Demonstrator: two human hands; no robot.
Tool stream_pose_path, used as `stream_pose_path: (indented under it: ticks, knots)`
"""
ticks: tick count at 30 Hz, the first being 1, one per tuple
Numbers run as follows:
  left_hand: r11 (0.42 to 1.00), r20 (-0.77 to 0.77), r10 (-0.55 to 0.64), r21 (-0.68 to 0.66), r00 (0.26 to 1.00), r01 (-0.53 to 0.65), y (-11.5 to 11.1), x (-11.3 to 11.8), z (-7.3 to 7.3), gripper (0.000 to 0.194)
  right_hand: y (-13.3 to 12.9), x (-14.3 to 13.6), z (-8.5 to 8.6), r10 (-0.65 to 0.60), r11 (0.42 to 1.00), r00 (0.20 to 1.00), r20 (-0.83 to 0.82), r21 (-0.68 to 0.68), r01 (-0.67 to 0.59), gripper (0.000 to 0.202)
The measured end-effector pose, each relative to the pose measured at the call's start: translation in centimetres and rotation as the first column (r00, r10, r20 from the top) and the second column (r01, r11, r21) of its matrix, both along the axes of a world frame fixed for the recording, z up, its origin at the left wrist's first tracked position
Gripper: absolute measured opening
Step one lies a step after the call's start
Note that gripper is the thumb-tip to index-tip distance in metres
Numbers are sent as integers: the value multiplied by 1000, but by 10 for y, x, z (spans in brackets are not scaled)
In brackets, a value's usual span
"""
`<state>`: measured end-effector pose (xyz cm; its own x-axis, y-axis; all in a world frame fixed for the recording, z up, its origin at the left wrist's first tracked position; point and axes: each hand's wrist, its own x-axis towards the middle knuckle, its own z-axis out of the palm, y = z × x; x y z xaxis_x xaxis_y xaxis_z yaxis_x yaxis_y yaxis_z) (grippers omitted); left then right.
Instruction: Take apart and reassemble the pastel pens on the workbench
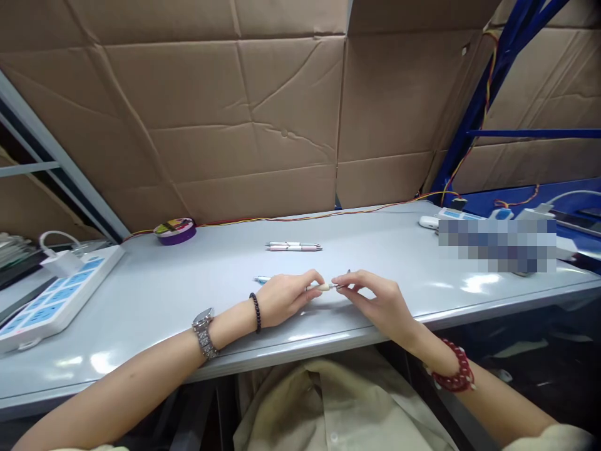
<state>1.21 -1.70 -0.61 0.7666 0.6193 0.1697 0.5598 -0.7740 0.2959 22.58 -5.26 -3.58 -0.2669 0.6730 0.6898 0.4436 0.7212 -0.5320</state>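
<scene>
Near the front edge of the grey table, my left hand [287,298] pinches a pale pen barrel [323,287] that points right. Just to its right, my right hand [375,299] has its thumb and index finger closed on a thin metallic pen part [339,286] at the barrel's end. Whether the two parts touch is too small to tell. A light blue pen [261,280] lies partly hidden behind my left hand. Farther back, pens [295,248] lie side by side on the tabletop [225,263].
A purple tape roll [175,232] sits at the back left. White power strips stand at the left [61,300] and back right [457,215]. A thin cable [300,218] runs along the cardboard wall [197,113]. Blurred items lie at the right.
</scene>
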Motion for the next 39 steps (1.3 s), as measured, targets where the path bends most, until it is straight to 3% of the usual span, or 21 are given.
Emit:
stream_pose_path:
  ticks: [8,14,18,22,26,29,34,39]
  knots:
    - [992,96,-130,22,987,128,2,-2,-3,29,-3,-1,-1,-55,997,995,-86,-56,50,9]
    - [989,77,-134,68,988,129,4,-3,-3,27,6,13,8,-165,984,980,-111,-91,155,10]
    - [984,-22,-48,172,999,51,7,-3,-2,23,31,44,21,-253,956,953,164,-106,272,15]
    - [971,-91,2,240,996,20,11,-3,-3,19,47,61,20,-96,954,869,486,-206,220,21]
    - [962,-105,-13,268,994,41,15,-2,-5,15,48,65,16,-102,945,816,570,-202,259,26]
    - [954,-86,7,299,996,19,19,-3,-7,15,50,66,28,-83,944,762,643,-194,267,35]
    - [932,-54,62,360,997,-38,30,-8,-12,16,76,42,60,-66,970,671,738,-110,217,34]
    - [889,-31,175,435,984,-144,37,-11,-11,21,116,-8,52,-9,969,569,822,-134,208,21]
